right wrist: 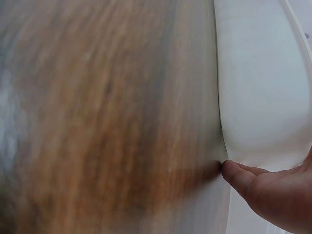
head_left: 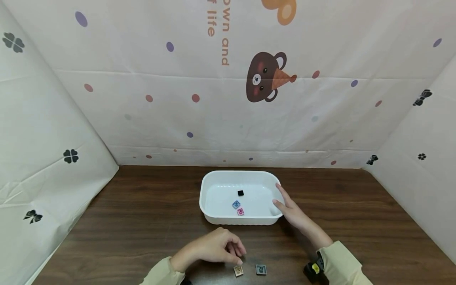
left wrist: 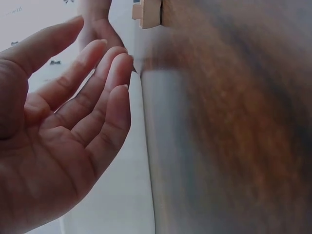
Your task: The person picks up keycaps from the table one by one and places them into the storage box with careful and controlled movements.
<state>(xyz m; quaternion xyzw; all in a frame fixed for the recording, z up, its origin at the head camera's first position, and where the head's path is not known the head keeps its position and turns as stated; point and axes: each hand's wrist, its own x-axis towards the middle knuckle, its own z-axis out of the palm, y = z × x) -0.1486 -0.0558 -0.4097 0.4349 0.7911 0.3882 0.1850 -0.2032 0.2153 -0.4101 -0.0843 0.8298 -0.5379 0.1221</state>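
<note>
My left hand (head_left: pixel 219 245) hovers low over the table's near side, its fingers loosely bent and holding nothing. Just below its thumb lies a small beige square block (head_left: pixel 238 270), which shows a stepped edge in the left wrist view (left wrist: pixel 148 13). A dark grey square block (head_left: pixel 261 269) is to the right of it. At the right end of a white tray (head_left: pixel 235 221), my right hand (head_left: pixel 297 215) holds the wall, thumb over the rim. Inside the tray are a black block (head_left: pixel 240 193), a blue block (head_left: pixel 236 204) and a pink block (head_left: pixel 240 211).
The dark wooden table (head_left: pixel 149 206) runs back to a printed white cloth (head_left: pixel 160 118). More cloth hangs at the left (head_left: pixel 42 150) and right sides (head_left: pixel 420 166). A black strap with a yellow spot (head_left: pixel 315 268) is on the right wrist.
</note>
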